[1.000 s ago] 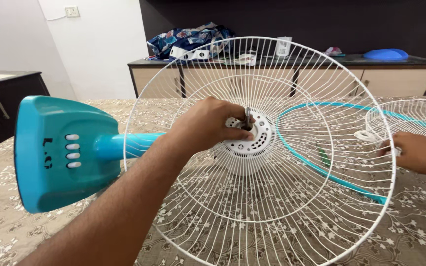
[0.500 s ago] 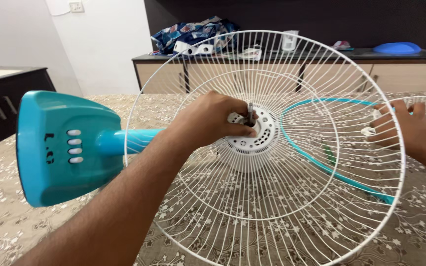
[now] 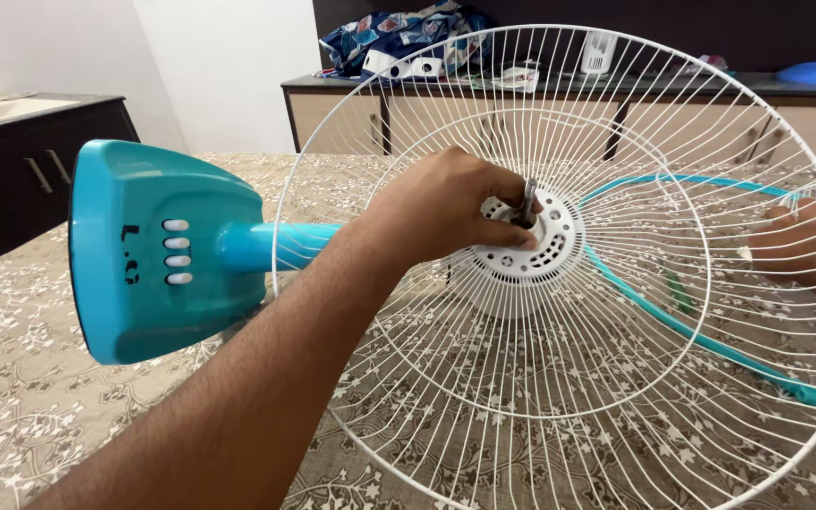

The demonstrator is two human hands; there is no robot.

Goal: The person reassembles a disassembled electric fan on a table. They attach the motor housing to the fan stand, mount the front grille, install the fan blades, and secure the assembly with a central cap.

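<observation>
1. The left hand (image 3: pixel 446 212) is closed around the white motor hub (image 3: pixel 531 255) at the middle of the white wire fan guard (image 3: pixel 484 406), fingertips by the metal shaft (image 3: pixel 528 200).
2. The guard rings this hand on all sides; the teal fan base (image 3: pixel 158 250) lies just behind the wrist.
3. The right hand (image 3: pixel 800 247) sits well apart, behind the guard's far edge, near a teal rim ring (image 3: pixel 701 335); I cannot tell whether it grips anything.
4. Everything rests on a patterned bed (image 3: pixel 11 397).

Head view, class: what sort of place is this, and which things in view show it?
Probably a room in a home: a patterned bedspread, a low sideboard with a heap of cloth, and a dismantled fan guard.
</observation>
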